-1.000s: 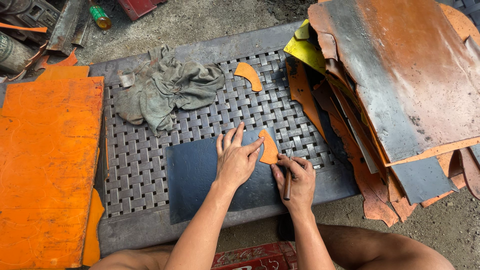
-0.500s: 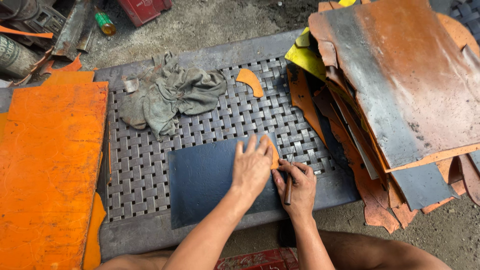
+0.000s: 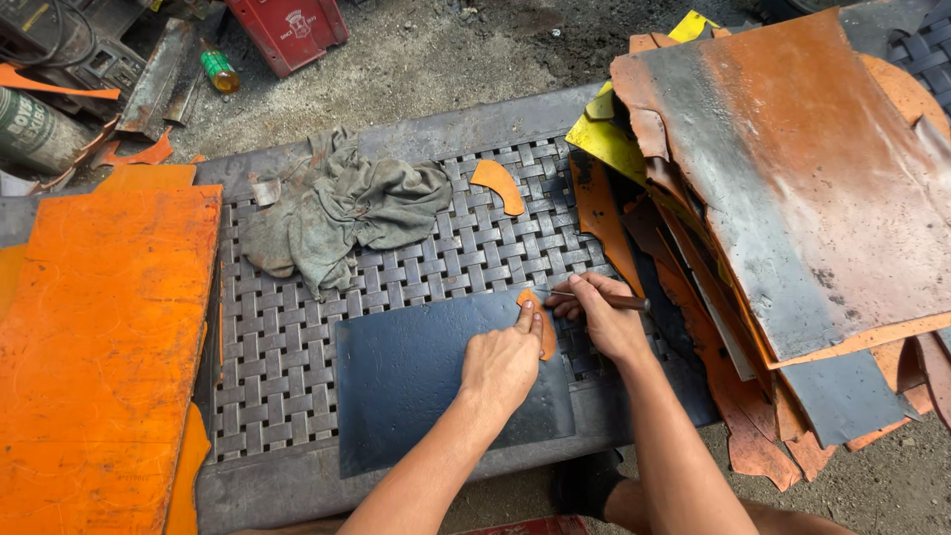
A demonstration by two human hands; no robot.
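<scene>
Pinning orange leather template (image 3: 544, 327) flat under my left hand (image 3: 505, 362) on dark sheet (image 3: 436, 381) | long axis 12-to-6 | right hand (image 3: 604, 317) closed round awl-like tool (image 3: 594, 296), tip at template's 1 o'clock edge

Left hand (image 3: 503, 362) palm down, fingers extended forward, pressing flat. Right hand (image 3: 604, 317) just beside left fingertips, fingers curled in pen-like grip, forearms converging.

A matt, dark sheet (image 3: 426, 381), leather-like, is pinned under the left hand (image 3: 503, 365) with a smooth orange template (image 3: 543, 325). A wood-handled tool (image 3: 604, 299) is held by the right hand (image 3: 606, 319). Beyond, crumpled cloth (image 3: 342, 213) is seen on a woven strap surface (image 3: 277, 337).
</scene>
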